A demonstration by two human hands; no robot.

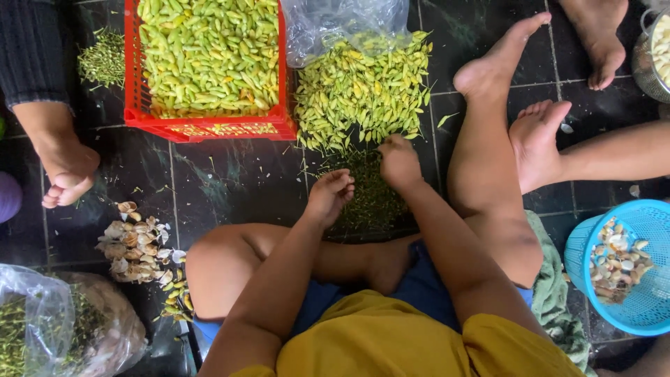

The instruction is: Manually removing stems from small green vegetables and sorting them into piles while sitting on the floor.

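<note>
Bud pile (pixel 363 91) | axes mixed | R hand (pixel 399 162) touching | L hand (pixel 331 195) near

clear plastic bag (pixel 335 24) at top centre; another clear bag (pixel 49 328) at bottom left.

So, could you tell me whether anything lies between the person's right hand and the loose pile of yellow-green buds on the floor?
Nothing visible does. The right hand already rests at the near edge of the bud pile, fingers curled. The left hand sits just behind, over the dark green trimmings.
</note>
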